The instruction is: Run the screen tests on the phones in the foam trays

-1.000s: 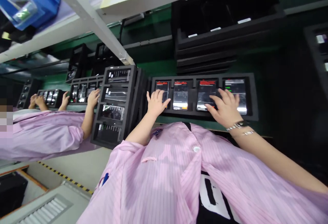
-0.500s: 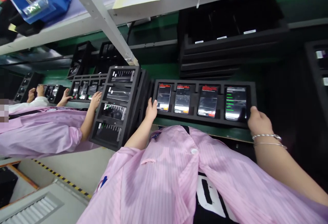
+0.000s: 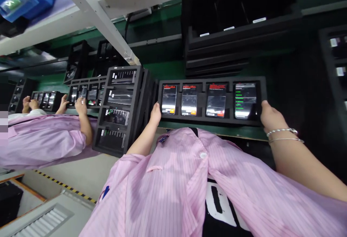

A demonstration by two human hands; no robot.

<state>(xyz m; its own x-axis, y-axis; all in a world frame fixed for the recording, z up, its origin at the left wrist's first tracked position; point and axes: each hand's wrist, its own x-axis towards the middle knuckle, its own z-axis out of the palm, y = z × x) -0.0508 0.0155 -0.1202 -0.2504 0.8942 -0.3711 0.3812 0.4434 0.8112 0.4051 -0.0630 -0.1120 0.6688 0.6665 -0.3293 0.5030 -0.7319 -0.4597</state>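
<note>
A black foam tray [image 3: 211, 121] lies in front of me on the green bench and holds several lit phones [image 3: 216, 100] side by side. My left hand [image 3: 155, 114] grips the tray's left end. At the right end, my right hand [image 3: 269, 117] is closed round the tray's edge, with bracelets on its wrist. Three screens show red headers; the rightmost phone [image 3: 245, 100] shows green lines.
Another black foam tray [image 3: 119, 110] with phones leans upright just left of my left hand. A stack of black trays [image 3: 217, 49] sits behind. A co-worker's hand [image 3: 80, 105] works at trays [image 3: 84, 94] further left. A white shelf strut [image 3: 94, 16] crosses overhead.
My hands left the phone screens and moved outward to the two ends of the tray, where they now grip it. The co-worker's hand shifted left.
</note>
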